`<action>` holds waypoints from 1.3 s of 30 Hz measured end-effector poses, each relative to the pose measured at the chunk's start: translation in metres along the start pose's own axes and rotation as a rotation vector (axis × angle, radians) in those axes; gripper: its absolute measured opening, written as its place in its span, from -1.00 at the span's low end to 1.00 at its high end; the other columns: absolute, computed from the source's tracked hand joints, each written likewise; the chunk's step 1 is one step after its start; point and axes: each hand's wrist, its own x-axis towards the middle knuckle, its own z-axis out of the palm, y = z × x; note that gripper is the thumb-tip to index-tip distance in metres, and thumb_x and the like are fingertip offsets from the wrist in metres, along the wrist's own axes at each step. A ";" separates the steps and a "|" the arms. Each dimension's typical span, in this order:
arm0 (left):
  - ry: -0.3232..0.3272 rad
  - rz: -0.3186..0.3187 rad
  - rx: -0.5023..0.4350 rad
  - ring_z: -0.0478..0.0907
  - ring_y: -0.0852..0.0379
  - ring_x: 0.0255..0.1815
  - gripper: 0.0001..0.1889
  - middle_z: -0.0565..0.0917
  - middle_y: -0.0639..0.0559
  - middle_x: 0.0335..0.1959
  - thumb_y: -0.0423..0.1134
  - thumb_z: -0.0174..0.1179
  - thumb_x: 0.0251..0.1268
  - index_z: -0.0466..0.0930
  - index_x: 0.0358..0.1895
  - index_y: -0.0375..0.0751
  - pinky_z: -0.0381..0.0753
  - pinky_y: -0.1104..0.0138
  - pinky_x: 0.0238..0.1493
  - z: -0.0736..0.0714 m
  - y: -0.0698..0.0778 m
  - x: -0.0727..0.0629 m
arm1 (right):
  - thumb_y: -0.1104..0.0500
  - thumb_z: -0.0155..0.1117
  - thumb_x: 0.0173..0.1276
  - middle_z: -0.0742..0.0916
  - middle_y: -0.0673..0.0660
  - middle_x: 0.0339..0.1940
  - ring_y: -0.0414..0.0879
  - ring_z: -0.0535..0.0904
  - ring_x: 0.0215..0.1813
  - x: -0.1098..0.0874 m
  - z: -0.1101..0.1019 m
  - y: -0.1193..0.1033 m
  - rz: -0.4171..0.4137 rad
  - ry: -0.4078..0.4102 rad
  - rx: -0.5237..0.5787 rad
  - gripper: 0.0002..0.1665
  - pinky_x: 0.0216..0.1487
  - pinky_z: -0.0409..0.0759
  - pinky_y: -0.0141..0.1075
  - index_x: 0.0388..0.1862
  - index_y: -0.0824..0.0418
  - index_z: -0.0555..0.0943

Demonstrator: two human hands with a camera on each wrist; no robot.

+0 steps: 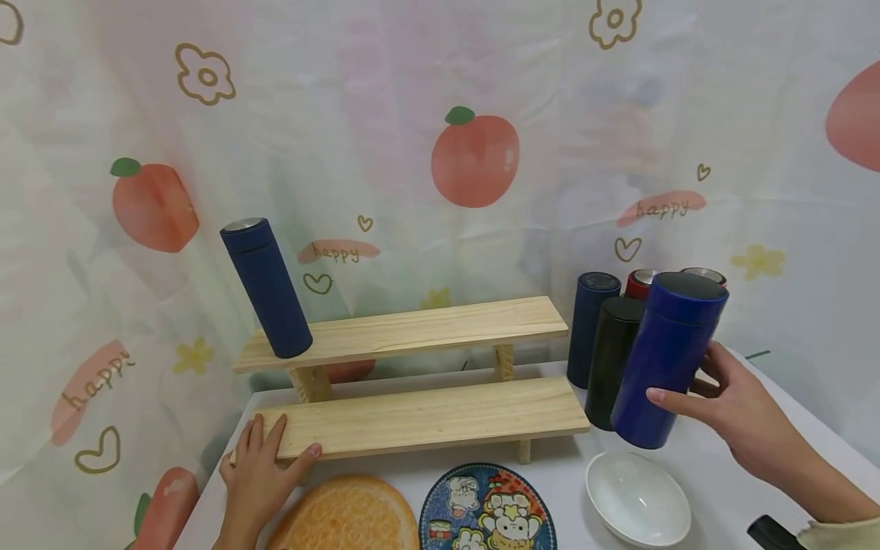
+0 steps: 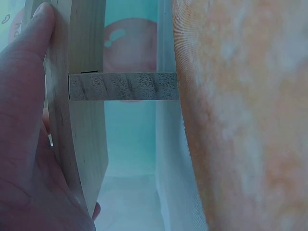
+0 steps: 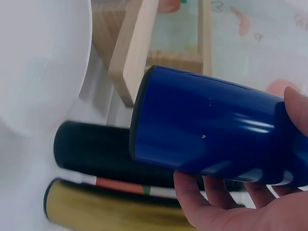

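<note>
My right hand (image 1: 745, 416) grips a glossy blue thermos (image 1: 667, 359), thumb on one side and fingers round the other. It tilts slightly, overlapping a black thermos (image 1: 612, 359) in the head view; its dark base faces left in the right wrist view. At the left end of the lower step of a two-tier wooden shelf (image 1: 426, 416), my left hand (image 1: 257, 477) holds the board, fingers over the top and thumb at the front edge (image 2: 60, 110). A matte navy thermos (image 1: 268, 290) with a silver-topped lid stands on the upper step's left end.
Behind the black thermos stand a dark blue thermos (image 1: 593, 328) and a red one (image 1: 639, 284). A yellow thermos (image 3: 115, 207) shows in the right wrist view. A white bowl (image 1: 639, 500), a round cartoon mat (image 1: 486, 508) and a bread-patterned round cushion (image 1: 351, 516) lie in front of the shelf.
</note>
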 end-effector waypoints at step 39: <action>0.004 0.002 -0.009 -0.20 -0.51 0.67 0.10 -0.09 -0.58 0.68 0.49 0.22 0.36 0.26 0.65 -0.34 -0.14 -0.51 0.31 0.001 -0.001 0.001 | 0.16 0.22 0.69 -0.18 0.65 0.67 0.75 -0.17 0.57 0.036 -0.072 0.075 0.034 0.272 -0.001 0.15 0.37 -0.06 0.54 0.72 0.41 -0.43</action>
